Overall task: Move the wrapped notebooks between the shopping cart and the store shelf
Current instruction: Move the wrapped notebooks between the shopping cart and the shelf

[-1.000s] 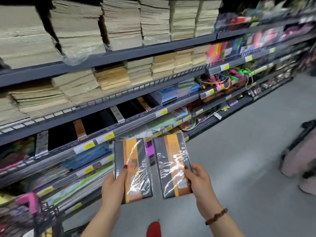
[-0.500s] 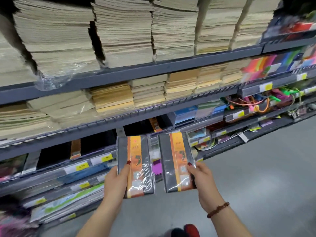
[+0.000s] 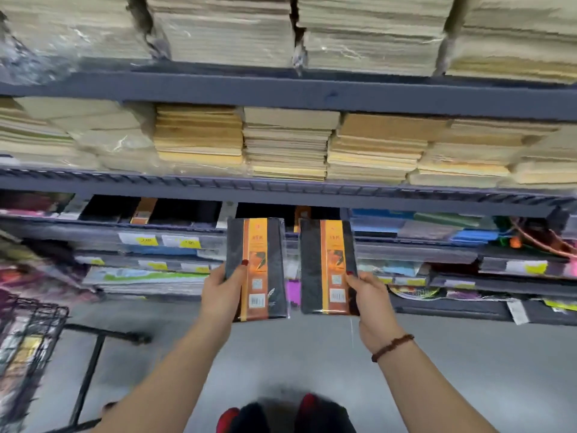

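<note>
Placement onto the shelf, by the look of it. Left grip curled round the left notebook, thumb on the cover; right grip likewise round the right notebook. Both upright, side by side, just before the dark slot. Tilt top edges in first, slide flat, squeeze firmly: slick wrap.

- We see glossy clear plastic wrap on both notebooks, with dark matt covers.
- Our shelf rails look like painted metal.
- The cart at left is black wire.
</note>
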